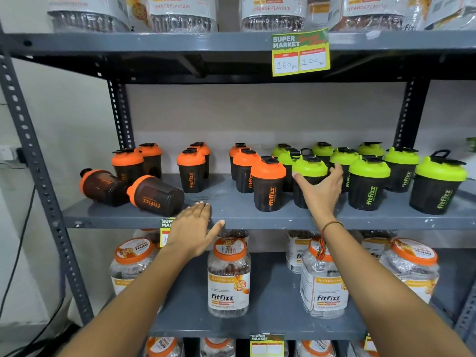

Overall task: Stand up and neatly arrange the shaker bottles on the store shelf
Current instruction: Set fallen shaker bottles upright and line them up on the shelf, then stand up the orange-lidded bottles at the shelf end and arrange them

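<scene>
Black shaker bottles stand on the grey middle shelf. Orange-lidded ones are on the left, green-lidded ones on the right. Two orange-lidded shakers lie on their sides at the far left, one in front and one behind. My left hand hovers flat and open at the shelf's front edge, just right of the front fallen shaker. My right hand is spread around a standing green-lidded shaker, fingers on its side; a firm grip is not clear. An upright orange-lidded shaker stands beside it.
Large Fitfizz jars fill the lower shelf below my arms. More jars sit on the top shelf. A yellow price tag hangs from that shelf's edge. Slotted steel uprights frame the left side, with cables beside them.
</scene>
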